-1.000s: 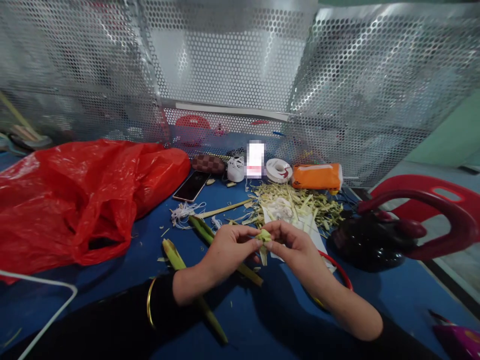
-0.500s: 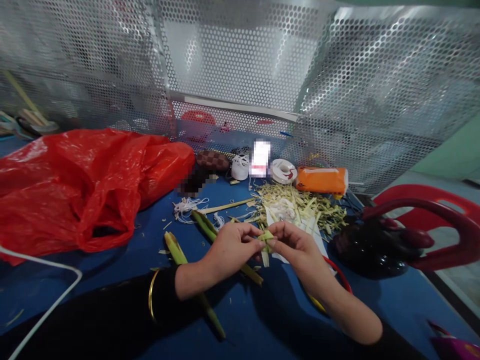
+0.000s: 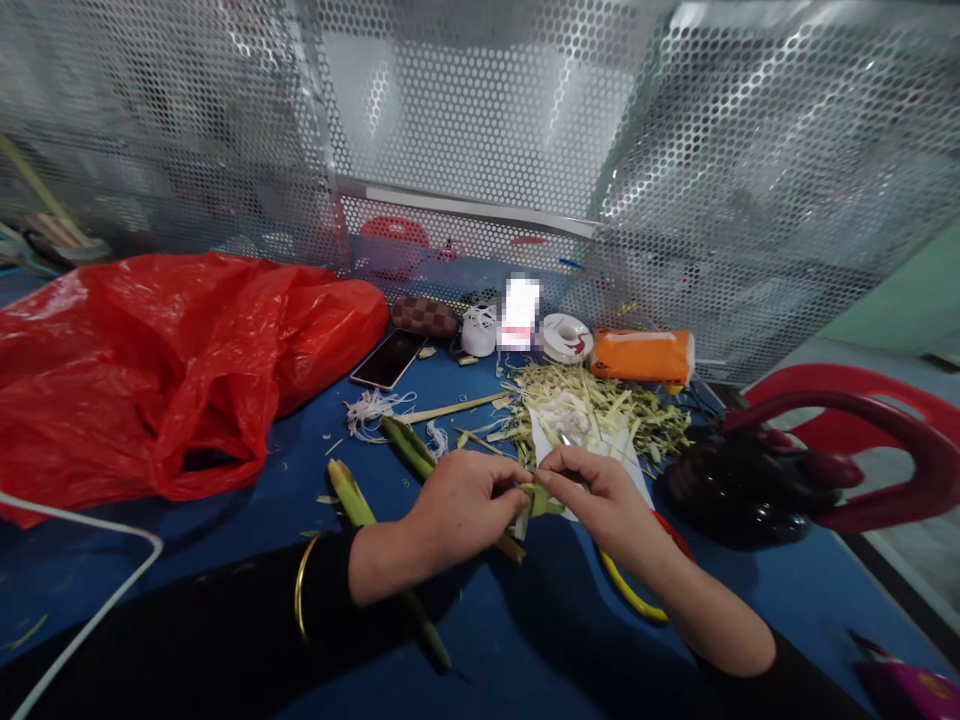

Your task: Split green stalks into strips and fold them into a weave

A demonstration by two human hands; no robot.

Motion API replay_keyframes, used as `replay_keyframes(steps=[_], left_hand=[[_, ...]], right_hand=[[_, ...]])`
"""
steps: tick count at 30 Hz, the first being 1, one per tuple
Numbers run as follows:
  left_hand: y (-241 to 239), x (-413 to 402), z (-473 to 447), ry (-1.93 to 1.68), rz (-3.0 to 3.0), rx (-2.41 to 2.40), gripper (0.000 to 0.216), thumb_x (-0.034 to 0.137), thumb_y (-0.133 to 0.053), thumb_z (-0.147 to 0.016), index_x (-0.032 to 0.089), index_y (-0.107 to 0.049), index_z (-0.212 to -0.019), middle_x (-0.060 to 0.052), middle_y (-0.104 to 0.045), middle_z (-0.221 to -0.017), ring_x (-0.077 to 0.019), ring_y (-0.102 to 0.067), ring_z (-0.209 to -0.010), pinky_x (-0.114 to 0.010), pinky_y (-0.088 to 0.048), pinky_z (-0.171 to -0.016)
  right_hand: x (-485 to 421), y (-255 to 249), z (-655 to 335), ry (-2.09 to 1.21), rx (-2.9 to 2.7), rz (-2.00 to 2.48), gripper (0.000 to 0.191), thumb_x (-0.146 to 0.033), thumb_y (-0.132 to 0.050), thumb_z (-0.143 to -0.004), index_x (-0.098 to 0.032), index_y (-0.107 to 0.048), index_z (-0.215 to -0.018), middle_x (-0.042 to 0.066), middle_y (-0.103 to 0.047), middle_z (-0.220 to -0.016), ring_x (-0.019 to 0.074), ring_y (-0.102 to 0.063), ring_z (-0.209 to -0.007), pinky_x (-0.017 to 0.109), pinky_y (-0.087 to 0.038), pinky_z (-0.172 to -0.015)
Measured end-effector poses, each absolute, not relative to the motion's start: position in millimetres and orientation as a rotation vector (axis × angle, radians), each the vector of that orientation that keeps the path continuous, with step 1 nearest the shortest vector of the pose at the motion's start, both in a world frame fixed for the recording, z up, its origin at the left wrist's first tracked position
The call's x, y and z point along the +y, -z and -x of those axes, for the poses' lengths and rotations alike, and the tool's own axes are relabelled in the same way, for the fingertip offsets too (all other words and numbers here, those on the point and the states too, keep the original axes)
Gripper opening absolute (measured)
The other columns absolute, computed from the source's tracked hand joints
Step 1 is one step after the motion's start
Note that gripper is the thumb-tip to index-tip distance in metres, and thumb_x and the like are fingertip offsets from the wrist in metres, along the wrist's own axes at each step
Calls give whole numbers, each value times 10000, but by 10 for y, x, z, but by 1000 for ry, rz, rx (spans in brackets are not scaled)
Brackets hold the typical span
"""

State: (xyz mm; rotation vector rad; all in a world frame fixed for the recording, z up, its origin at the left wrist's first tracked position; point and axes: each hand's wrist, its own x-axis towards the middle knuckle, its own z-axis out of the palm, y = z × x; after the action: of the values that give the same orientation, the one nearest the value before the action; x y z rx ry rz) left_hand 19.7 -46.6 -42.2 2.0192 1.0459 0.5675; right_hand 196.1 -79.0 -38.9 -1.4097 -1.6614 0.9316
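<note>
My left hand (image 3: 469,510) pinches a small folded pale green leaf strip (image 3: 541,503) between thumb and forefinger. My right hand (image 3: 604,505) is closed at the strip's upper edge, its fingertips meeting the left ones; they partly hide the fold. Beneath my right forearm lies a yellow and red curved handle (image 3: 634,592), mostly covered. A pointed metal tip (image 3: 565,438) shows just beyond the right fingers, above a white paper sheet (image 3: 637,470). Two green stalks lie by my left hand: one stalk (image 3: 352,492) passes under the forearm, the other stalk (image 3: 409,447) behind the hand.
A heap of leaf scraps (image 3: 652,415) lies beyond my hands. Farther back are a phone (image 3: 390,360), a ribbon roll (image 3: 566,338) and an orange packet (image 3: 643,356). A red plastic bag (image 3: 187,370) spreads at left; a dark kettle (image 3: 742,495) stands at right.
The leaf piece has turned in my fingers and now shows a flat part towards the right. My right fingers have moved to its upper edge. More of the yellow handle shows.
</note>
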Motion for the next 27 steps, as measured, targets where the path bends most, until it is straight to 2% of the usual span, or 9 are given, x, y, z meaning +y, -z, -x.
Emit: replay_keyframes(steps=[9,17,21,27], left_hand=[[375,-500,-186,-422,-2233,980,221,214,-550,-766,233,-756,-844,8,-695,-670,-137,-591,-638,-224,-356,-580],[282,-419,-178,-384,-1947,918,173,216,-562,-734,191,-732,-712,15,-637,-575,-136,-565,-574,-211,-379,-541],[293,-414,-193,-397,-1787,826,154,224,-571,-747,168,-714,-759,8,-638,-606,-133,-576,-590,-214,-405,-560],[379,-447,-244,-308,-1253,726,205,320,-613,-759,172,-580,-898,-9,-676,-668,-136,-635,-532,-258,-482,-585]], right_hand=[[-789,389,-1984,-1038,-1665,1551,140,-266,-551,-723,-174,-604,-631,-5,-565,-612,145,-485,-618,270,-360,-585],[-814,452,-1943,-784,-1641,1454,185,-279,-521,-839,-199,-552,-674,-4,-532,-654,158,-479,-659,282,-363,-616],[-822,490,-1916,-624,-1651,1486,186,-259,-476,-881,-206,-515,-708,-1,-519,-674,160,-469,-656,286,-346,-609],[-836,558,-1871,-549,-1663,1491,179,-261,-446,-915,-213,-477,-745,-3,-501,-701,161,-461,-659,283,-337,-599]])
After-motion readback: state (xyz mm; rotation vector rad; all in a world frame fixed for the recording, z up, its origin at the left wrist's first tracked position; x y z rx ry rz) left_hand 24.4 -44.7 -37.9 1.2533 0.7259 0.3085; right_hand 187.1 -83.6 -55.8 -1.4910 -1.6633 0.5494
